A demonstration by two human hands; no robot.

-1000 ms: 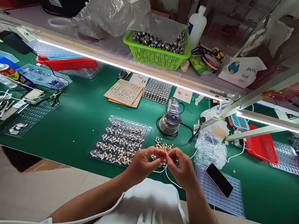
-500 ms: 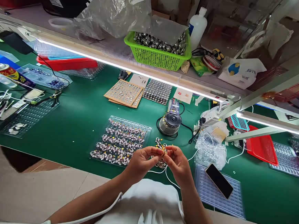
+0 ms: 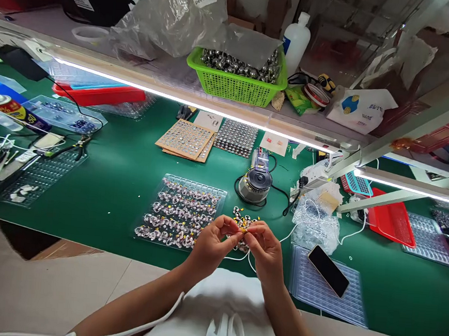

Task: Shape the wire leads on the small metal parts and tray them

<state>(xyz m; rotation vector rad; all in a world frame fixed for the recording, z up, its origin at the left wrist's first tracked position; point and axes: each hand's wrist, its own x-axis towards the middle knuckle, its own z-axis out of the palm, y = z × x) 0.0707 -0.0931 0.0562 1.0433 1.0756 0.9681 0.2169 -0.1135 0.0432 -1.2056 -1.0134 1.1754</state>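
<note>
Both hands meet in front of my body, fingertips pinched close together. My left hand (image 3: pixel 214 242) and my right hand (image 3: pixel 265 249) share a small part with yellow on it (image 3: pixel 244 230); its exact kind is too small to make out. Just beyond the fingers lies a loose pile of small white, black and yellow parts (image 3: pixel 240 214), partly covered by my hands. To the left, a clear plastic tray (image 3: pixel 222 194) carries several rows of similar small parts with yellow bits. My left hand overlaps the tray's right edge.
Behind the pile stands a small round-topped device (image 3: pixel 258 181) with a black cable. A phone (image 3: pixel 329 271) lies on stacked clear trays (image 3: pixel 354 302) at right. Brown sheets (image 3: pixel 186 138) lie farther back. On the shelf above is a green basket (image 3: pixel 234 88) of shiny metal balls.
The fingertips have shifted slightly around the small yellow part, and my right hand has moved a little left and down. Both hands stay pinched together; the tray and pile look the same.
</note>
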